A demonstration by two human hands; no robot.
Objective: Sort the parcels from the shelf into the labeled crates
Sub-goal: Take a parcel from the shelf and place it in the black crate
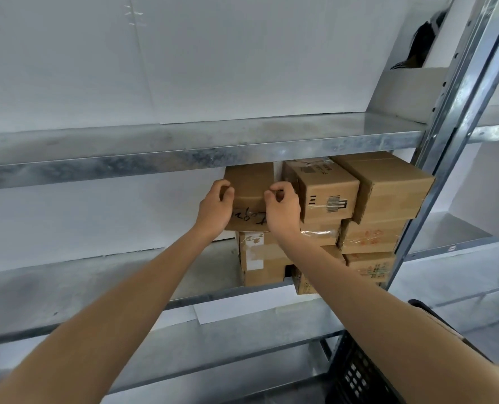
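So, the handwritten parcel [248, 185] sits between both hands on the shelf [96, 287]. The left hand [216, 205] curls round its left edge, and the right hand [283, 208] grips its right edge.

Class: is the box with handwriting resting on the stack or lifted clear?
Resting: the handwritten box sits on the box below; left hand and right hand grip it.

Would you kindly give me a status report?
Left grip, right grip on scribbled parcel. Parcel atop stack. Barcode parcel close at right.
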